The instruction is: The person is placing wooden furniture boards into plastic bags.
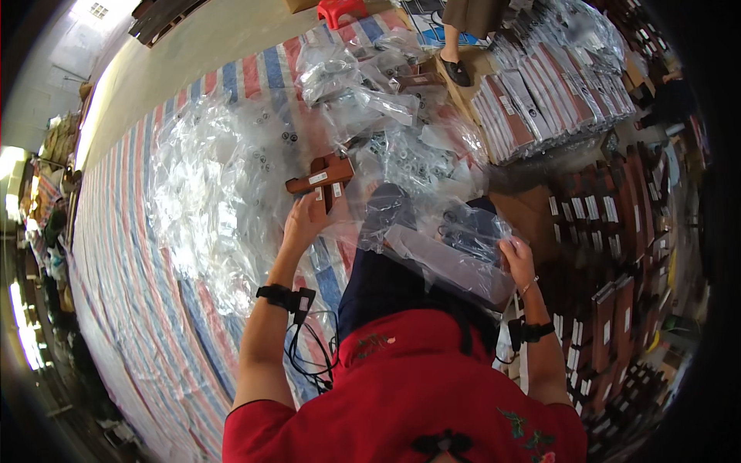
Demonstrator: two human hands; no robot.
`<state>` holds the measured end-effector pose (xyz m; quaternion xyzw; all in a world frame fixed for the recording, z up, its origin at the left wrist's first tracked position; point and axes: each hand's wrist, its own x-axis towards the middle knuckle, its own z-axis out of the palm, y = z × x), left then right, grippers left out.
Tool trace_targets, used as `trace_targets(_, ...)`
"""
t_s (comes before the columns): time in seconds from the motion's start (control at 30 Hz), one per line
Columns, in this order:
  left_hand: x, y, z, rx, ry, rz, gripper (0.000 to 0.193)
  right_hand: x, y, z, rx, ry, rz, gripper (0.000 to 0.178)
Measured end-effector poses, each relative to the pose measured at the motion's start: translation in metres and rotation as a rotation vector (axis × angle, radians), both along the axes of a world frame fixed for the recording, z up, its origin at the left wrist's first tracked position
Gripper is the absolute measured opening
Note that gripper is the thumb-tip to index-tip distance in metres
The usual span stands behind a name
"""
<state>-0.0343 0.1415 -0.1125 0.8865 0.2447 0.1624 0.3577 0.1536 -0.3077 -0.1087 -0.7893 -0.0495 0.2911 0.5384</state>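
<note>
Across my lap lies a clear plastic bag (pixel 463 255) with a flat, brownish-grey board (pixel 448 262) inside. My right hand (pixel 519 261) is closed on the bag's right end, thumb and fingers pinching the film. My left hand (pixel 306 221) reaches beside the bag's left side, fingers stretched toward a small stack of reddish-brown strips (pixel 330 181) with white labels, some laid crosswise. Its fingertips are right at the stack's lower edge; whether they touch it is hard to make out.
A large heap of clear plastic bags (pixel 224 193) covers the striped sheet (pixel 131 255) at left. More bagged pieces (pixel 401 108) lie ahead. Wrapped boards (pixel 548 100) are stacked at far right, near a person's shoe (pixel 456 72). Labelled brown strips (pixel 610 208) stand at right.
</note>
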Motion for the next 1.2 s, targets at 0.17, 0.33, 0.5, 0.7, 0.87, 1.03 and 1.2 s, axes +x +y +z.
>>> trace_targets(0.17,0.05,-0.005,0.038,-0.011,-0.03,-0.196,0.02,-0.002,0.001,0.018,0.002,-0.075,-0.006,0.019)
trace_targets(0.33,0.07,0.016,0.03,-0.654,0.301,-0.11,0.028,0.0,0.017,0.006,-0.007,-0.184,0.062,0.019)
trace_targets(0.5,0.085,0.025,0.05,-1.118,0.427,-0.537,0.034,0.006,0.012,0.02,-0.014,-0.253,0.038,0.017)
trace_targets(0.7,0.127,0.027,0.035,-1.015,0.751,-0.724,0.044,-0.007,0.015,0.012,-0.021,-0.307,0.006,0.023)
trace_targets(0.87,0.14,-0.029,0.029,-0.923,0.656,-0.881,0.045,-0.019,0.013,0.01,-0.025,-0.349,-0.054,0.027)
trace_targets(1.03,0.124,-0.046,0.001,-1.044,0.591,-0.859,0.046,-0.021,0.009,-0.02,0.031,-0.365,-0.152,0.027)
trace_targets(1.2,0.066,0.001,-0.057,-1.266,0.558,-0.765,0.047,-0.021,0.012,-0.018,0.196,-0.009,-0.216,0.03)
